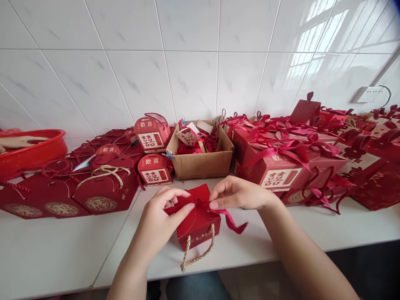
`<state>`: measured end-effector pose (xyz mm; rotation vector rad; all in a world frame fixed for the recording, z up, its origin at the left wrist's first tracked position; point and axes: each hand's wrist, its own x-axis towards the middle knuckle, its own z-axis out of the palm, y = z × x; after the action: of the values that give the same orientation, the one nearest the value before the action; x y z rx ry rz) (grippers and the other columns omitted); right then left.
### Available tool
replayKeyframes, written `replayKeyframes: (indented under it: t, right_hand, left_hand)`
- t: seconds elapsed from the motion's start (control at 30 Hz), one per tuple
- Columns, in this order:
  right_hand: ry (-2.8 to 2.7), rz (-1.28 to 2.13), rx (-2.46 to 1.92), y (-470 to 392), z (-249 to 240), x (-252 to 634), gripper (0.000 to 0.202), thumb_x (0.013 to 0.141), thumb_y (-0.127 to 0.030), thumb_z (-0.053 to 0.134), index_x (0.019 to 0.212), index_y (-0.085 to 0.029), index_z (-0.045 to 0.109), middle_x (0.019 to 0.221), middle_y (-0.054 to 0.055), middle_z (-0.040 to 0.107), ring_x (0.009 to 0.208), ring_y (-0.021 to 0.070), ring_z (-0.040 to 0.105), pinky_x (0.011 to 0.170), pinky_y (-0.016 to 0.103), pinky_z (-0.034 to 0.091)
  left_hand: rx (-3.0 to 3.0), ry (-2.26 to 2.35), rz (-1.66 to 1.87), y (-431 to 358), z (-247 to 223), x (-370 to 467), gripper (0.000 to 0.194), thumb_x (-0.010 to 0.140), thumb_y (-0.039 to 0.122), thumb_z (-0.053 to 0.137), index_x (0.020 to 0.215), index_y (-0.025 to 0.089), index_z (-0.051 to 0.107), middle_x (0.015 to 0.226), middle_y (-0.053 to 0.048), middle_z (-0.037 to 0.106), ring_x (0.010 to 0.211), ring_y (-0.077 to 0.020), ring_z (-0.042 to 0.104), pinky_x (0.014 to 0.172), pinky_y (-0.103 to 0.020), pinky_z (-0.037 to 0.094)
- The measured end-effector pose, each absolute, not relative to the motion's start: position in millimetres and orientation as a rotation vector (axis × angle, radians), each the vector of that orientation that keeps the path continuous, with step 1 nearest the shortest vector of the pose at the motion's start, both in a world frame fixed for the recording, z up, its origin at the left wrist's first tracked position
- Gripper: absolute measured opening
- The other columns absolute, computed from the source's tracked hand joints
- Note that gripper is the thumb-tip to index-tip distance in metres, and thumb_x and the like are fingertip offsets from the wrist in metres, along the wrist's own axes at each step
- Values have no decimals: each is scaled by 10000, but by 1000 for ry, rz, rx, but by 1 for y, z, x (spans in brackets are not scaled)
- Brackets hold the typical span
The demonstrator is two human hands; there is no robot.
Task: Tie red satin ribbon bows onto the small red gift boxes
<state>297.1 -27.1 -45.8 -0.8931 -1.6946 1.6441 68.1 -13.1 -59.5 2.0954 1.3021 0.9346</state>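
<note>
A small red gift box (200,225) stands on the white table in front of me, with a twisted gold cord handle (200,258) hanging over its near side. A dark pink ribbon (233,223) crosses its top, and one tail trails off to the right. My left hand (165,212) is closed at the box's left side, thumb and fingers on the ribbon near the middle of the lid. On the right, my right hand (239,193) pinches the ribbon between thumb and fingers. The fingers partly hide where the ribbon crosses.
Behind the box sits an open cardboard box (203,166) of tags and ribbons. Stacked red boxes with ribbon bows (281,166) stand to the right, dark red gift boxes (103,200) to the left. Another person's hand (23,143) is in a red basin (56,146) at far left.
</note>
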Motion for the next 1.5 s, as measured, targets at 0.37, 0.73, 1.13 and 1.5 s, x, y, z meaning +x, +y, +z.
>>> replayKeyframes:
  t: [0.37,0.73,1.13,1.5]
  right_hand:
    - [-1293,1824,-644,-21,-57,293,179,817,-304,665,783,-136,611,564,-11,593,512,88,534,540,208,410]
    - [-1680,137,-1140,-30,-55,286,50,803,-146,547,827,-187,564,701,-2,582,554,101,462,512,232,377]
    - [-1493,-81,-931,-30,-61,278,56,863,-168,582,883,-218,566,777,25,633,632,132,562,568,270,462]
    - [-1468,85,-1005,-20,-71,272,101,868,-217,589,957,-213,543,845,32,617,740,148,595,650,274,505]
  left_hand:
    - [2097,1254,917,-14,-57,65,188,772,361,655,890,219,690,851,-32,606,826,-189,593,747,-302,508]
    - [2057,1238,904,-17,-59,66,162,785,336,637,906,250,701,874,-13,586,842,-169,599,764,-278,507]
    - [2102,1187,992,-17,-57,70,218,841,381,582,993,268,689,1092,-45,597,1071,-216,576,907,-321,482]
    - [2103,1005,1042,-25,-53,93,185,869,337,561,810,212,683,1029,-55,648,1007,-211,601,929,-330,452]
